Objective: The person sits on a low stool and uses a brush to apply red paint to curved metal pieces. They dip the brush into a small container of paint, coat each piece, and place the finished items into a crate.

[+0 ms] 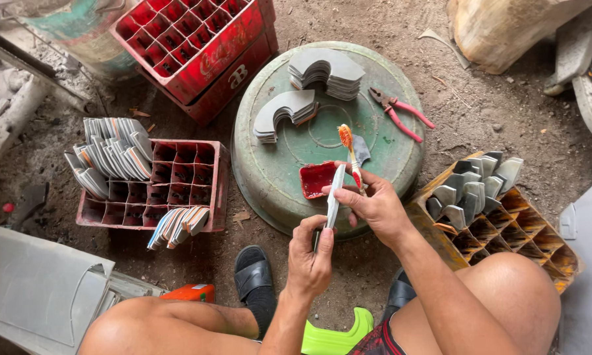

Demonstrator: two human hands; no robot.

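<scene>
Toothbrush (350,152), orange and white, pinched in the right hand (373,205), bristles up above the upturned green basin (276,171). Thin grey curved sheet piece (334,197) seen edge-on, so shape hard to make out; gripped at its lower end by the left hand (310,258), fingers closed round it, upper end touching the right hand's fingertips. Both held over the basin's near rim. Small red dish (316,179) on the basin, just beside the hands, contents not discernible. Two fanned stacks of grey curved pieces (309,89) farther back on the basin, red-handled pliers (401,115) near its right edge.

Red compartment crate (178,181) at left on the dirt floor: rear-left cells packed with upright grey pieces, a few leaning at the front edge, the remaining cells dark. Yellow compartment crate (506,230) at right, partly hidden behind the knee: grey pieces standing in the far cells only. Second red crate (197,39) at top, cut off by the frame. Green object (339,335) between the feet, partly hidden, unclear.
</scene>
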